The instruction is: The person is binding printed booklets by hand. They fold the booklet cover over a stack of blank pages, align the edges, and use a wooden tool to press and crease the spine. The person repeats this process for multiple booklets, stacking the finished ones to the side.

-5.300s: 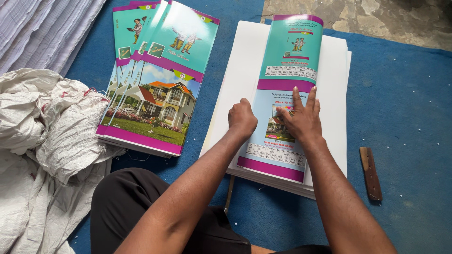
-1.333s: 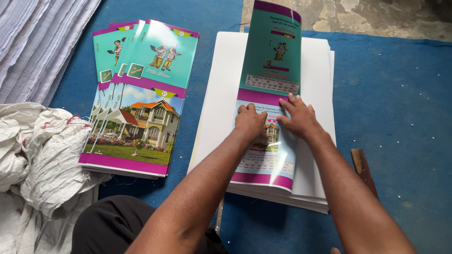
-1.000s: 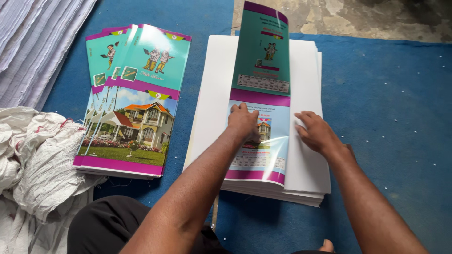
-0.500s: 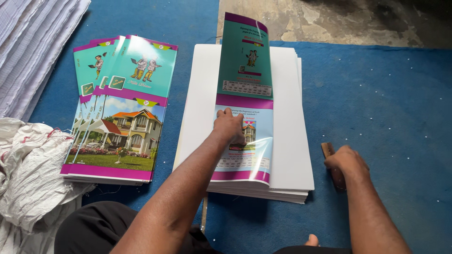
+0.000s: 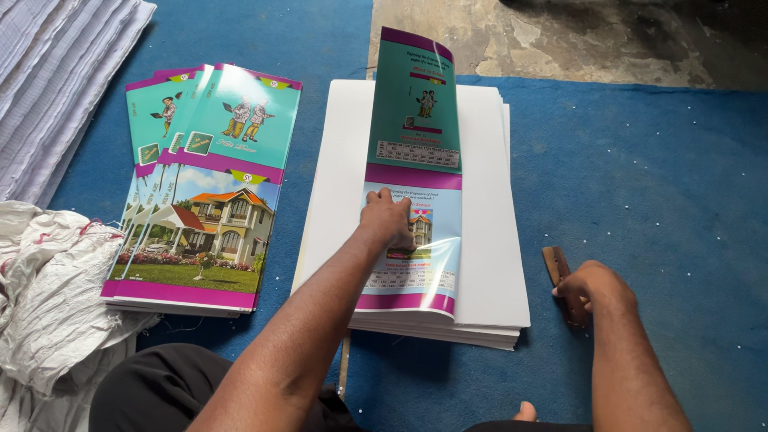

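Observation:
My left hand presses flat on a glossy printed cover with a teal top half, a purple band and a building picture below. That cover lies on a thick stack of white sheets on the blue mat. My right hand rests on the mat to the right of the stack, fingers curled over a small brown wooden piece. To the left lies a fanned pile of matching printed covers showing a house and cartoon figures.
A crumpled white woven sack lies at the lower left. White ribbed cloth fills the upper left corner. Bare concrete floor runs beyond the blue mat. My dark trousers are at the bottom edge.
My right hand left the cover, moved right off the stack and closed over the brown wooden piece on the mat. My left hand stayed pressed on the cover.

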